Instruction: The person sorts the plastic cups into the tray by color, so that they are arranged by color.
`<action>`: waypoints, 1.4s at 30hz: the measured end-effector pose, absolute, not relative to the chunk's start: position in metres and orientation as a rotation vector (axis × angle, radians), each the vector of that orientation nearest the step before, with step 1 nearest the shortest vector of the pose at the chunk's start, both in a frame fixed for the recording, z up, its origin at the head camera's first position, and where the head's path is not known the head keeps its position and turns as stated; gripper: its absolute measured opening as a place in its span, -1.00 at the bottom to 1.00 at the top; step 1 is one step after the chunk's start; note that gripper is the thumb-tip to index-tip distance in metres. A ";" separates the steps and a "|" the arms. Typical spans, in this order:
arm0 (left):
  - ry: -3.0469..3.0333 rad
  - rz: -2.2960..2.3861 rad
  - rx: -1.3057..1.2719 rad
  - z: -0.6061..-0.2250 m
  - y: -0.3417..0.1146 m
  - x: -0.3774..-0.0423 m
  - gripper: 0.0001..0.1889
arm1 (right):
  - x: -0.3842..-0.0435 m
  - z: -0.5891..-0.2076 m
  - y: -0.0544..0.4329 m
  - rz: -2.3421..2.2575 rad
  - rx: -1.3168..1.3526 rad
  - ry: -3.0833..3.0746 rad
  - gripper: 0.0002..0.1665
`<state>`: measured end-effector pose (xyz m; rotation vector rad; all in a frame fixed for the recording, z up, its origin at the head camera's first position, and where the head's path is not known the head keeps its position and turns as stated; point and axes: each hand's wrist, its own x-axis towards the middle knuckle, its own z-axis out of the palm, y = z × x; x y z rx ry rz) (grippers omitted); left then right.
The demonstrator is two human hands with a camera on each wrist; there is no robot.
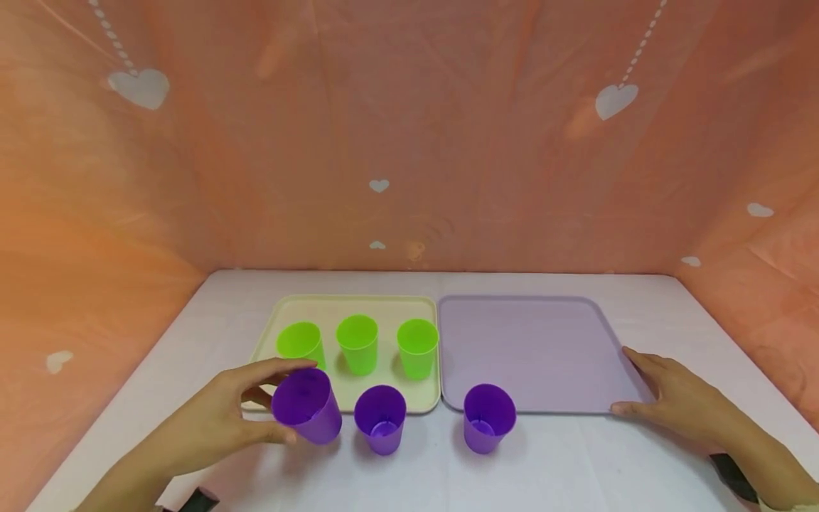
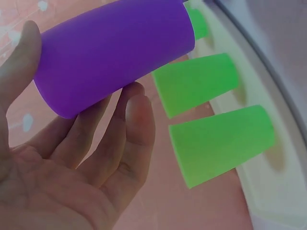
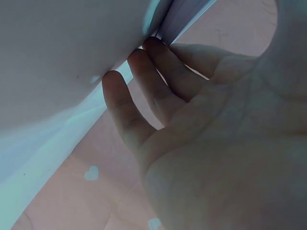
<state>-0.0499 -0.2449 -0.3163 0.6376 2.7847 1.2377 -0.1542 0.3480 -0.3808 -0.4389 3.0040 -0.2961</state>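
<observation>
The left hand (image 1: 217,412) grips a tilted purple cup (image 1: 313,412) near the cream tray (image 1: 424,397). The right hand (image 1: 691,398), thumb and fingers spread, rests at the right edge of the lilac tray (image 1: 531,348).

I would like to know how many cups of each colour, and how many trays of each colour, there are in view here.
Purple cups: 3
Green cups: 3
Lavender tray: 1
Cream tray: 1
Total: 8

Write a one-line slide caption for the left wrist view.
A left hand holds a purple cup near green cups standing on a cream tray.
</observation>
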 end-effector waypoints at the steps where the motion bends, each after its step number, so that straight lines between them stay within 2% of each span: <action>1: 2.801 1.228 0.618 -0.315 -0.245 -0.049 -0.24 | -0.154 -0.381 0.348 -0.295 -0.437 3.003 0.29; 10: 2.908 1.178 0.459 -0.306 -0.249 -0.043 -0.23 | -0.154 -0.380 0.348 -0.291 -0.426 3.003 0.29; 22: 2.997 1.137 0.372 -0.301 -0.254 -0.041 -0.23 | -0.151 -0.381 0.348 -0.343 -0.449 3.001 0.26; 42: 2.918 1.228 0.545 -0.293 -0.219 -0.051 -0.28 | -0.150 -0.379 0.348 -0.330 -0.481 3.024 0.27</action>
